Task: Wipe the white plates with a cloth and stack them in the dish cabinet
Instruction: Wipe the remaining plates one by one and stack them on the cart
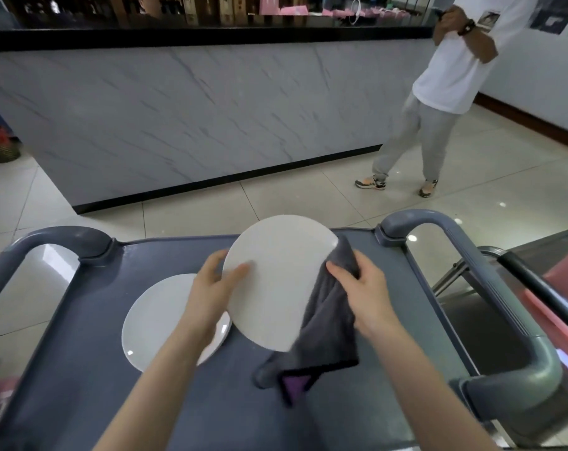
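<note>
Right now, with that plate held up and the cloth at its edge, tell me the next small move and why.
Probably sweep the grey cloth across the held plate toward the left hand. The right hand grips the cloth at the plate's right rim only, most of the face is uncovered, and the left hand steadies the opposite edge.

held plate (276, 281): white | second plate (159, 317): white | cloth (328, 323): dark grey, black-edged, purple corner | cart top (113, 369): blue-grey | counter front (194, 118): pale grey, dark-veined marble | floor tiles (341, 196): cream
</note>
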Demonstrator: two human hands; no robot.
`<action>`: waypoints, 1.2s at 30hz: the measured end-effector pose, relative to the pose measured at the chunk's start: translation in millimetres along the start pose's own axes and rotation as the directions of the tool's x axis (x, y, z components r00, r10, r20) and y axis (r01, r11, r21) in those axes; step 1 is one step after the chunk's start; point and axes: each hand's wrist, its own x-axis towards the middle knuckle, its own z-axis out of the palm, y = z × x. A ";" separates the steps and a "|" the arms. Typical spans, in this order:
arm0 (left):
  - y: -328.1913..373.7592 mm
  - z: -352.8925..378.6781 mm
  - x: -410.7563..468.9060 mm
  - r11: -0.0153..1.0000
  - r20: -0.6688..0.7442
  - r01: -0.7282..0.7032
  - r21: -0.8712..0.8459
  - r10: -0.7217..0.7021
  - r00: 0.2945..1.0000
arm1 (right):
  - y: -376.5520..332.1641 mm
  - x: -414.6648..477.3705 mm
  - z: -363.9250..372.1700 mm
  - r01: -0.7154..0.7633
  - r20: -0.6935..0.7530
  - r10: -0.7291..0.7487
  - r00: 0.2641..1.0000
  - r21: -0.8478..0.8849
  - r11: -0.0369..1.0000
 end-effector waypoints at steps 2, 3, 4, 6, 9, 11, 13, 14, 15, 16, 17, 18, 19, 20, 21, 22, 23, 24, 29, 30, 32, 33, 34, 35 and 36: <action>20.8 -5.4 11.2 0.969 0.161 -0.128 0.209 0.095 0.982 | -17.7 14.7 -6.1 0.165 0.224 -0.109 0.969 -0.252 0.953; 29.2 -3.9 15.3 0.937 0.220 -0.173 0.304 0.107 0.969 | -26.8 18.5 -5.0 0.236 0.321 -0.130 0.938 -0.317 0.919; 34.5 -1.8 18.3 0.913 0.249 -0.196 0.357 0.109 0.962 | -35.0 20.6 -2.8 0.277 0.383 -0.140 0.913 -0.334 0.901; 36.2 3.1 18.1 0.919 0.223 -0.207 0.336 0.135 0.965 | -45.2 22.5 1.1 0.281 0.400 -0.141 0.906 -0.318 0.906; 31.0 6.9 5.9 0.960 0.097 -0.189 0.206 0.172 0.980 | -41.7 21.0 -2.0 0.227 0.352 -0.109 0.930 -0.316 0.921; 23.3 8.1 -1.8 0.989 -0.039 -0.140 0.054 0.142 0.989 | -29.7 12.5 -2.9 0.137 0.235 -0.078 0.969 -0.246 0.960; 11.5 17.6 -11.9 0.990 -0.216 -0.089 -0.112 0.063 0.974 | -14.5 -2.8 5.5 0.033 0.046 -0.033 0.998 0.002 0.999; 5.9 26.3 -19.0 0.976 -0.296 -0.056 -0.213 -0.010 0.955 | -6.2 -12.6 12.6 -0.013 -0.039 0.017 0.999 0.122 0.992; 0.1 35.4 -24.9 0.952 -0.358 -0.024 -0.305 -0.091 0.929 | 1.9 -22.2 20.0 -0.043 -0.108 0.067 0.992 0.212 0.976; -4.5 42.7 -29.9 0.928 -0.399 -0.008 -0.373 -0.153 0.904 | 8.9 -30.6 26.2 -0.076 -0.151 0.118 0.982 0.255 0.964; -10.1 45.4 -32.0 0.920 -0.418 0.009 -0.393 -0.187 0.889 | 13.0 -37.1 30.7 -0.109 -0.170 0.160 0.972 0.276 0.955; -13.0 44.1 -31.9 0.929 -0.395 0.040 -0.369 -0.195 0.898 | 15.3 -39.3 31.4 -0.135 -0.176 0.188 0.966 0.277 0.951; -14.3 37.5 -28.3 0.953 -0.345 0.069 -0.295 -0.174 0.922 | 14.6 -38.4 29.3 -0.151 -0.170 0.202 0.964 0.270 0.951; -13.9 27.4 -23.3 0.979 -0.279 0.071 -0.193 -0.125 0.952 | 12.5 -34.9 23.6 -0.149 -0.157 0.192 0.969 0.249 0.957; -11.0 16.1 -17.0 0.995 -0.211 0.031 -0.093 -0.051 0.976 | 8.4 -29.7 16.7 -0.126 -0.129 0.155 0.980 0.205 0.970; -5.2 5.7 -10.5 1.000 -0.135 -0.023 -0.014 0.021 0.991 | 1.8 -24.1 9.5 -0.077 -0.076 0.088 0.993 0.134 0.988; 3.1 -2.1 -4.5 0.995 -0.050 -0.077 0.065 0.081 0.995 | -6.3 -18.8 3.9 -0.010 0.009 0.010 1.000 0.050 0.999; 13.5 -5.9 -0.3 0.978 0.034 -0.135 0.160 0.132 0.991 | -14.5 -13.6 0.5 0.064 0.111 -0.060 0.992 -0.038 0.997; 27.0 -1.8 4.0 0.952 0.090 -0.207 0.226 0.191 0.977 | -36.9 -2.1 1.1 0.186 0.285 -0.126 0.950 -0.192 0.964; 24.0 -0.5 1.8 0.968 0.029 -0.191 0.160 0.189 0.982 | -35.5 -2.9 1.2 0.166 0.240 -0.123 0.963 -0.169 0.971; 14.8 5.2 -4.8 0.990 -0.140 -0.144 0.012 0.144 0.980 | -23.7 -11.7 5.9 0.103 0.087 -0.096 0.992 -0.074 0.992; 10.2 10.6 -8.6 0.992 -0.221 -0.102 -0.080 0.083 0.972 | -15.0 -18.2 10.5 0.058 0.004 -0.058 0.998 0.012 0.998; 7.2 16.6 -12.1 0.985 -0.271 -0.057 -0.162 0.011 0.962 | -7.6 -24.4 15.5 0.011 -0.058 -0.006 0.998 0.097 0.995; 3.2 21.5 -14.8 0.976 -0.298 -0.010 -0.216 -0.056 0.953 | -2.9 -29.9 19.8 -0.028 -0.103 0.045 0.994 0.158 0.987; -0.4 24.2 -16.6 0.975 -0.304 0.030 -0.221 -0.098 0.947 | 0.3 -32.6 21.6 -0.044 -0.138 0.070 0.988 0.183 0.982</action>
